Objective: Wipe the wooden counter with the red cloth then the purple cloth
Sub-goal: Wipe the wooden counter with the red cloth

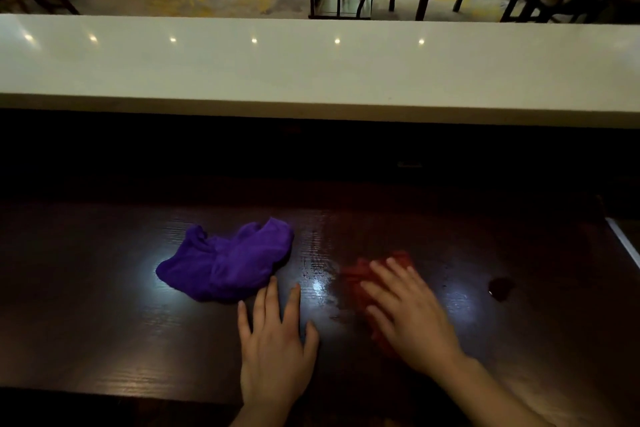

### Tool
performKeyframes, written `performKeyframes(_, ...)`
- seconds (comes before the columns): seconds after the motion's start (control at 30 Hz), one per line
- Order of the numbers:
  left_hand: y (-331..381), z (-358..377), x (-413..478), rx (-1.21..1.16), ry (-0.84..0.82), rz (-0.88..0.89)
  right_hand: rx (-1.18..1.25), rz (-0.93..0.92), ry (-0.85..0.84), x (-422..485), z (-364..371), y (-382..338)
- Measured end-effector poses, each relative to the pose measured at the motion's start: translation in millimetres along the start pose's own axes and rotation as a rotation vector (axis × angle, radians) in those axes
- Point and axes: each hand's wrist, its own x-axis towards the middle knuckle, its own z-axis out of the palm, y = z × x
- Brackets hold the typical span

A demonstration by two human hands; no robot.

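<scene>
Head camera looks down at your two hands on the dark wooden counter (104,340). Your right hand (412,315) lies flat on top of the red cloth (363,276), with the fingers (384,272) spread out and pressing down. It is not pinching the cloth, just pushing on it with an open palm. That looks like a good way to rub, because a flat hand makes more of the cloth touch the wood. The red cloth is bunched up, and bits of it stick out past your fingertips and under your wrist.

Your left hand (273,347) rests flat on the bare wood with its fingers open and holds nothing. It is probably there to keep you steady while the other hand works.

The purple cloth (225,263) sits in a crumpled heap just beside your left fingertips. It may just touch one, but that is hard to tell. It seems to be waiting for its turn, close enough to grab next.

The wood between your hands looks shiny and streaky, maybe a bit wet. A small dark spot (501,287) sits to the right of the red cloth, apart from it. It could still need a wipe.
</scene>
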Motion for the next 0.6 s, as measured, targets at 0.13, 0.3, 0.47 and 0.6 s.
performKeyframes(0.13, 4, -4, 0, 0.009, 0.025, 0.007, 0.02, 0.401, 0.068, 33, -11, 22)
performKeyframes(0.3, 5, -7, 0, 0.063, 0.0, 0.01, 0.047, 0.25, 0.077, 16, 3, -25)
performKeyframes(0.47, 7, -9, -1, 0.099, -0.042, 0.036, 0.01, 0.102, 0.059, -42, -5, 9)
performKeyframes(0.6, 9, -8, -2, 0.088, -0.055, 0.124, 0.04, 0.462, 0.14, -44, -17, 41)
